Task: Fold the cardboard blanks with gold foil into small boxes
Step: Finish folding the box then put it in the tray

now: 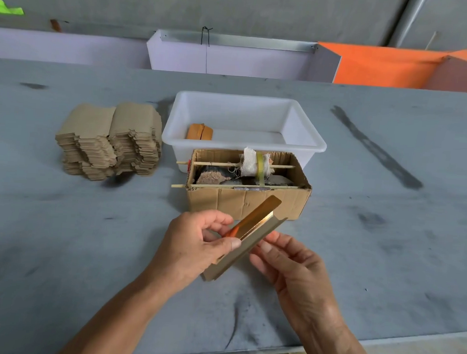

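A cardboard blank [253, 232] with a gold foil inner face is held above the table in front of me, partly folded along its length into a trough. My left hand [195, 245] pinches its near left part with thumb on top and fingers behind. My right hand [290, 265] touches the blank's brown outer flap from the right with thumb and fingertips. A stack of flat brown blanks [108, 142] lies at the left on the grey table [388, 213]. One folded orange-gold box [199, 132] lies inside the white plastic tub [308, 143].
An open brown carton [244, 202] stands just beyond my hands, holding two thin sticks, a cloth-wrapped roll with yellow tape and stones. The table's near edge runs at the lower right. Lilac and orange panels line the far side.
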Demonstrator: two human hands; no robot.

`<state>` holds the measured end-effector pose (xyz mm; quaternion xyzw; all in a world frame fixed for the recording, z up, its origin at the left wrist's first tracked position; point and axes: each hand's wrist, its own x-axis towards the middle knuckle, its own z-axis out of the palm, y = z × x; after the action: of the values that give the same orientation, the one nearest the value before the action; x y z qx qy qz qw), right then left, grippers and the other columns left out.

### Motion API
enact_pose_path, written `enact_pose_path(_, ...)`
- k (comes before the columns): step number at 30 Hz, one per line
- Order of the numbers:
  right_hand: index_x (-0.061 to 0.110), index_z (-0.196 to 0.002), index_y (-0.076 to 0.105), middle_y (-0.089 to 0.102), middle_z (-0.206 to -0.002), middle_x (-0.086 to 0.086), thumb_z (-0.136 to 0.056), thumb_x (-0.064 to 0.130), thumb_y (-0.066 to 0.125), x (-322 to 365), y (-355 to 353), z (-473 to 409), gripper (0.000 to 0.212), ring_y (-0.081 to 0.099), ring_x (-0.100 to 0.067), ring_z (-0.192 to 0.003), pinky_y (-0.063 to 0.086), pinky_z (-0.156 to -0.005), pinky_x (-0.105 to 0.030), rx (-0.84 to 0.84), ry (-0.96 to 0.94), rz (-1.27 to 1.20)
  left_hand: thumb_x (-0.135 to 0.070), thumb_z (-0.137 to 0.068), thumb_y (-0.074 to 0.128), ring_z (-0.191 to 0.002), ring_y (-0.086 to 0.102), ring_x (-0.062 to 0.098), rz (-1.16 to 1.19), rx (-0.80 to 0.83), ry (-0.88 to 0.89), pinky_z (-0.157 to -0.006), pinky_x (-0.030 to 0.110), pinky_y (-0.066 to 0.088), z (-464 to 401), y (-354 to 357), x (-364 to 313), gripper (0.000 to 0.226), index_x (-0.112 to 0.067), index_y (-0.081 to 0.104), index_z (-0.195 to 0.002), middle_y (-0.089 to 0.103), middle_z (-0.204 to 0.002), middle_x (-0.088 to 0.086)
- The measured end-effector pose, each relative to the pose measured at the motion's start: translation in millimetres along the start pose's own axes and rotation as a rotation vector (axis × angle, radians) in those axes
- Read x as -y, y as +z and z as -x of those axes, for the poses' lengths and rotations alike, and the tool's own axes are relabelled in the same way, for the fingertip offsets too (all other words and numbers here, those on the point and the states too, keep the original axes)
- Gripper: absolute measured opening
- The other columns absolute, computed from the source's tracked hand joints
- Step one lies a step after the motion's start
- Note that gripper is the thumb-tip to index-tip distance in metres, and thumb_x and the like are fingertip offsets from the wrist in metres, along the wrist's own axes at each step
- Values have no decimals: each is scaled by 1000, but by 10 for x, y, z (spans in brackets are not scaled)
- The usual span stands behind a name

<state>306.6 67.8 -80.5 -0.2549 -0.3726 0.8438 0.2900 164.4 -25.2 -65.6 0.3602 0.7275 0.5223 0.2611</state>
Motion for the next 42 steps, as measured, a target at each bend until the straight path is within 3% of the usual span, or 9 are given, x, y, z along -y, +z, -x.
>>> enact_pose_path(4,-2,-84,68,72,-79,-15,-64,4,69,-27,40,-18,21,69,-17,-64,56,-51,-22,-37,-23,104,-13,-73,79,-69,70,10,10,35,0,-59,24,55,1,34,-30,25,-30,72,-90,72,-78,-9)
enact_pose_path(10,1,-91,67,72,-79,-16,-67,14,70,-9,95,-14,27,66,-13,-60,51,-44,-21,-59,-57,213,-10,-72,79,-71,71,19,75,44,-41,-58,30,57,-5,56,-65,25,-18,71,-95,73,-80,3)
enact_pose_path(14,10,-109,62,71,-74,-12,-68,12,70,16,122,-13,41,65,-16,-59,49,-43,-23,-57,-137,246,-9,-69,80,-68,69,17,159,45,-62,-48,21,49,-1,39,-71,26,-18,71,-91,72,-81,5)
enact_pose_path(19,25,-129,50,67,-74,-6,-74,4,68,41,130,-9,61,66,-21,-61,50,-44,-24,-27,-221,303,-10,-68,80,-69,69,17,163,68,-61,-51,21,50,6,21,-95,25,-21,72,-89,72,-81,3)
enact_pose_path(24,22,-121,53,67,-79,-3,-69,8,71,90,104,-19,57,68,-26,-61,50,-44,-25,20,-258,356,-25,-53,80,-70,69,19,194,117,-65,-53,21,51,10,-23,-126,31,-21,74,-83,72,-82,7)
enact_pose_path(28,20,-102,60,67,-78,-2,-70,9,71,132,60,-36,35,68,-28,-60,51,-43,-25,57,-253,384,-27,-51,80,-72,69,20,168,159,-67,-56,26,54,1,-52,-127,36,-19,74,-86,72,-86,9)
enact_pose_path(33,7,-87,60,63,-87,-27,-68,9,73,203,15,-58,23,68,-26,-58,51,-42,-26,62,-216,414,-31,-49,81,-69,68,19,128,207,-64,-56,29,56,-2,-71,-148,35,-21,74,-82,72,-83,7)
enact_pose_path(38,-4,-84,62,54,-66,-16,-60,9,76,250,-35,-107,31,61,-16,-54,48,-44,-23,47,-219,455,-27,-51,81,-65,67,17,113,231,-82,-51,25,53,1,-79,-159,31,-20,75,-81,71,-80,5)
enact_pose_path(42,6,-78,71,64,-62,-15,-64,5,71,291,-54,-121,14,67,-19,-55,54,-50,-22,88,-159,357,-22,-53,81,-63,66,14,111,228,-102,-48,23,51,-5,-86,-154,30,-18,73,-82,71,-75,1)
